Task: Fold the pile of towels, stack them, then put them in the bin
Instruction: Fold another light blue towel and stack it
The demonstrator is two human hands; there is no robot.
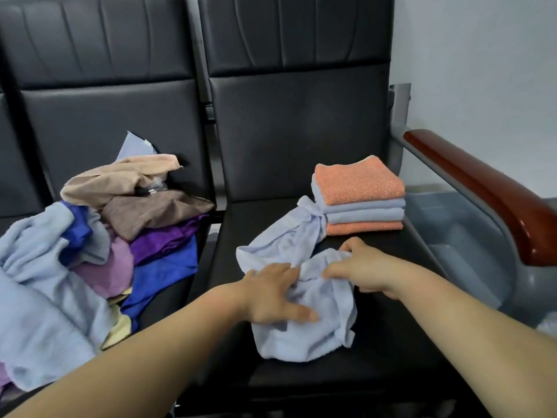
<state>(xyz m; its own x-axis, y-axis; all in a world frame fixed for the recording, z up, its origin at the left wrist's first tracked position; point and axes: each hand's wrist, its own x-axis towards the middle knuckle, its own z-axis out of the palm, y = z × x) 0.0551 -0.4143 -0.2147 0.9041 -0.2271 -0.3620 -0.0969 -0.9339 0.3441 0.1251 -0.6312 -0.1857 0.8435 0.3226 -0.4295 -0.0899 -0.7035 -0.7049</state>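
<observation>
A crumpled light blue towel (304, 324) lies on the right black seat (376, 366). My left hand (272, 295) grips its near left part with curled fingers. My right hand (360, 267) pinches its upper right edge. One corner of the towel stretches up toward a stack of folded towels (360, 197), orange on top and bottom with two blue between, at the back right of the seat. A loose pile of towels (99, 242) in blue, beige, brown, purple and pink covers the left seat.
A grey bin (470, 236) stands to the right of the seat, below a wooden armrest (488, 188) on a metal frame. Black seat backs rise behind both seats. A white wall is at the far right.
</observation>
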